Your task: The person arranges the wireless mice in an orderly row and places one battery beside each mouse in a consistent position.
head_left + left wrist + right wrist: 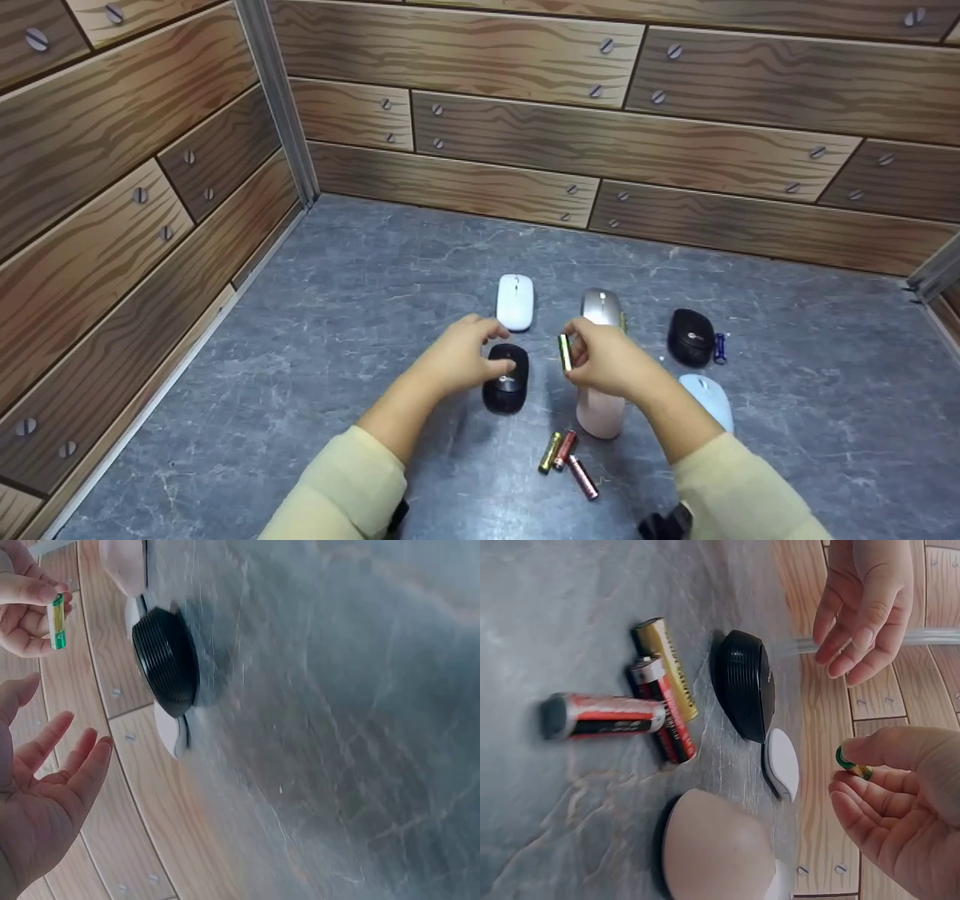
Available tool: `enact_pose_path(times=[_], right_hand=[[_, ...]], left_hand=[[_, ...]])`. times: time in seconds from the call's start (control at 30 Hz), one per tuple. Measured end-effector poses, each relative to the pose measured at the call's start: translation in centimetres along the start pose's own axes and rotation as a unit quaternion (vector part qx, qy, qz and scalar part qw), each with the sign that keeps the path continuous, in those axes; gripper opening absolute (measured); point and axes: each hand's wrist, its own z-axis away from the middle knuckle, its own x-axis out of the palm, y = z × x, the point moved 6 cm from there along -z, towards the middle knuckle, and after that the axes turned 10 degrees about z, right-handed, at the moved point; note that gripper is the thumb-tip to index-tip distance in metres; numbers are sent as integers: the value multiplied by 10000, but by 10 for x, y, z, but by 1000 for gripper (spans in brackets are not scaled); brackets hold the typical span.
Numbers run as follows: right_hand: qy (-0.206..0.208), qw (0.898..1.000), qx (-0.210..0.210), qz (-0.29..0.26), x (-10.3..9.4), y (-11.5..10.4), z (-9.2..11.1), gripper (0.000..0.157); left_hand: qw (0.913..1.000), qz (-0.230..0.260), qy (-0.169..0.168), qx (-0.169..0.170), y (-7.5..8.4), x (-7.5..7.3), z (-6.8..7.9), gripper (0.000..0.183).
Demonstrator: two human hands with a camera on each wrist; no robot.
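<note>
My right hand (609,361) pinches a green battery (565,352) upright between thumb and fingertips, raised above the table. In the left wrist view the battery (57,621) shows a yellow-green label and a green end. My left hand (459,358) hovers with spread, bent fingers over a black mouse (505,399) and holds nothing. The left wrist view shows ridges on that mouse's side. Behind it lies a white mouse (515,301). Under and beside the right hand are a pink mouse (600,417) and a silver mouse (601,302), both partly hidden by it.
A gold battery (550,453), a red battery (565,450) and another red battery (583,478) lie grouped near the front. To the right are a second black mouse (691,337), a blue battery (720,349) and a light blue mouse (709,401). Wood-patterned walls (465,172) enclose the grey table.
</note>
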Motion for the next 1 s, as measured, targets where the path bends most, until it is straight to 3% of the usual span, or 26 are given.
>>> enact_pose_path(times=[0.5, 0.7, 1.0], right_hand=[[22, 9938, 1014, 454, 22, 13, -55, 50], [69, 9909, 1122, 737, 32, 21, -66, 47], [-278, 9873, 1232, 964, 45, 26, -78, 31]], left_hand=[[9992, 61, 173, -364, -20, -14, -18, 39], [9985, 50, 132, -537, -25, -15, -20, 38], [9974, -32, 58, -724, -32, -16, -23, 40]])
